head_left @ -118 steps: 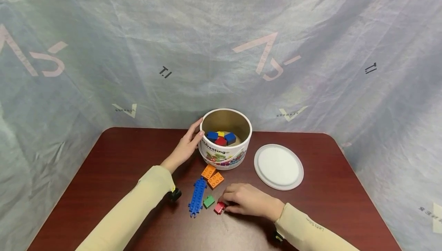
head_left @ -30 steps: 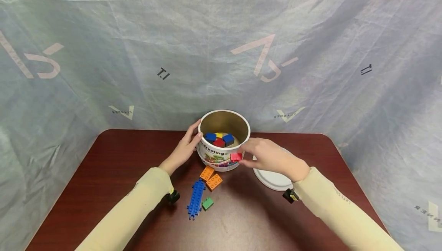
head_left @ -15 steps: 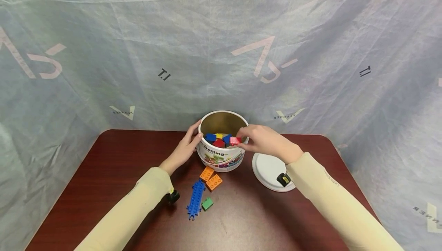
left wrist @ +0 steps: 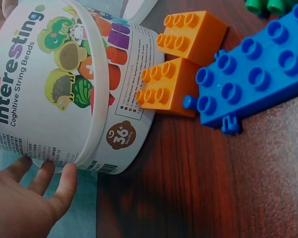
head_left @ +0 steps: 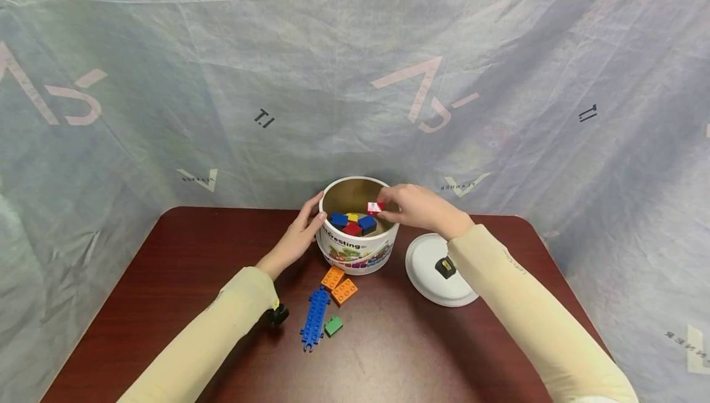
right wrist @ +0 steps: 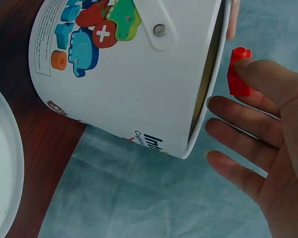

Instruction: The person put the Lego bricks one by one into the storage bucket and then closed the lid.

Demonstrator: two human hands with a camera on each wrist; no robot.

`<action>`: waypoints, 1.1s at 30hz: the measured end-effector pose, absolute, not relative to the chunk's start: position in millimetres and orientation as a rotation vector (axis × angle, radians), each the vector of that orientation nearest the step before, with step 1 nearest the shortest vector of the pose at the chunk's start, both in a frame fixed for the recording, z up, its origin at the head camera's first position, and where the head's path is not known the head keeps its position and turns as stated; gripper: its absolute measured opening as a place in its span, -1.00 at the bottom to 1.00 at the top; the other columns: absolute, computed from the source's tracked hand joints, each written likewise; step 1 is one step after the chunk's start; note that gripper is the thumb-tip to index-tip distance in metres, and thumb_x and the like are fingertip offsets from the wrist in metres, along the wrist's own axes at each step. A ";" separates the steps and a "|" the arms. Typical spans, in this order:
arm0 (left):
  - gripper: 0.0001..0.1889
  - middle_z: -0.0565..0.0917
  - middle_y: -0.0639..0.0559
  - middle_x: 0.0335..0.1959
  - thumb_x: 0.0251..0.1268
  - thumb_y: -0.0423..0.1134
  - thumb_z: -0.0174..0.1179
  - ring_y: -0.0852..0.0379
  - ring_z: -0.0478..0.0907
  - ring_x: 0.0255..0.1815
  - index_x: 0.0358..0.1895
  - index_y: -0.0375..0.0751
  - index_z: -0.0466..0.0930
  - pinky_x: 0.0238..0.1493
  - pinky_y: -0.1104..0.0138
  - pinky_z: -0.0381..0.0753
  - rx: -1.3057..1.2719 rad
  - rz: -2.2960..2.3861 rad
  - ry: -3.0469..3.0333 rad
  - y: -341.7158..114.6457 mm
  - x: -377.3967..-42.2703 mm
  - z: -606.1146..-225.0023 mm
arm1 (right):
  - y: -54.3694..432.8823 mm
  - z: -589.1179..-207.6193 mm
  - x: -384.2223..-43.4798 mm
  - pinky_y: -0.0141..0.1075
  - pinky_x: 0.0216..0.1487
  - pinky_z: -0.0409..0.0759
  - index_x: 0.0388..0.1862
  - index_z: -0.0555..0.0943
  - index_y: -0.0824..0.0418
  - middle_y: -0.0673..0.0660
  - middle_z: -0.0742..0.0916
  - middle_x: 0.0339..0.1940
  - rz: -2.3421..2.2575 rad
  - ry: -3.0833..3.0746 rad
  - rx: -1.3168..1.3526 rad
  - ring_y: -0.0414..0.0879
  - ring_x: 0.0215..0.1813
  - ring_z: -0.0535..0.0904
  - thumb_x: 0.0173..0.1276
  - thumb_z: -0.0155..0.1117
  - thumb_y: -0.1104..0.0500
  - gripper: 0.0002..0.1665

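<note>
Above the bucket's opening, my right hand [head_left: 416, 206] pinches a small red brick [head_left: 374, 207] between thumb and index finger. The right wrist view shows the other fingers [right wrist: 238, 131] spread near the rim. My left hand [head_left: 296, 240] rests against the left side of the white printed bucket [head_left: 357, 258], thumb at the rim and fingers extended along the wall. Inside lie two blue bricks [head_left: 367, 224], a red brick [head_left: 352, 229] and a yellow brick [head_left: 352, 217]. In the left wrist view, left fingertips [left wrist: 67, 181] touch the bucket wall.
Two orange bricks [head_left: 344, 292] lie just in front of the bucket. Nearer are a long blue studded piece [head_left: 315, 320] and a green brick [head_left: 334, 326]. A round white lid [head_left: 421, 261] lies right of the bucket, under the right forearm. Behind the table [head_left: 183, 255] hangs a grey sheet [head_left: 310, 101].
My right hand picked the red brick up from the table, brought it past the bucket's front and raised it over the opening. My left hand has stayed at the bucket.
</note>
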State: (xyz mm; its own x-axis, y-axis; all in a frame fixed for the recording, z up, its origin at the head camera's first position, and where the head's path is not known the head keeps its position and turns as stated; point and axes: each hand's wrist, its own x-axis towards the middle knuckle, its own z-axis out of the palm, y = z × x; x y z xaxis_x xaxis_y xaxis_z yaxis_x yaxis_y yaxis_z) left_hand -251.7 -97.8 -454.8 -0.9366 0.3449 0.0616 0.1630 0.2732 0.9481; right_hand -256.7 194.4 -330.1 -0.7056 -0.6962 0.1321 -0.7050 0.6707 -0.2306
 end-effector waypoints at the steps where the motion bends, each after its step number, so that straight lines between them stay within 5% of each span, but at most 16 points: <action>1: -0.33 0.06 -0.19 0.69 0.73 0.01 -0.09 -0.29 0.28 0.56 0.73 0.23 -0.14 0.28 -0.33 0.46 0.482 1.741 2.381 -98.1 -252.3 -455.7 | 194.1 -330.6 -258.3 -0.13 -0.12 0.64 -0.12 0.73 0.16 0.03 0.79 -0.20 0.408 -2.846 1.188 -0.05 -0.24 0.64 0.41 0.46 0.11 -0.83; 33: -0.34 0.13 -0.18 0.67 0.71 0.09 -0.07 -0.26 0.35 0.51 0.71 0.31 -0.09 0.26 -0.29 0.51 0.497 1.732 2.405 -99.1 -249.9 -456.1 | 166.5 -362.9 -290.8 -0.13 -0.13 0.66 -0.20 0.73 0.17 0.07 0.78 -0.24 0.091 -2.874 1.227 -0.04 -0.29 0.64 0.36 0.49 0.15 -0.87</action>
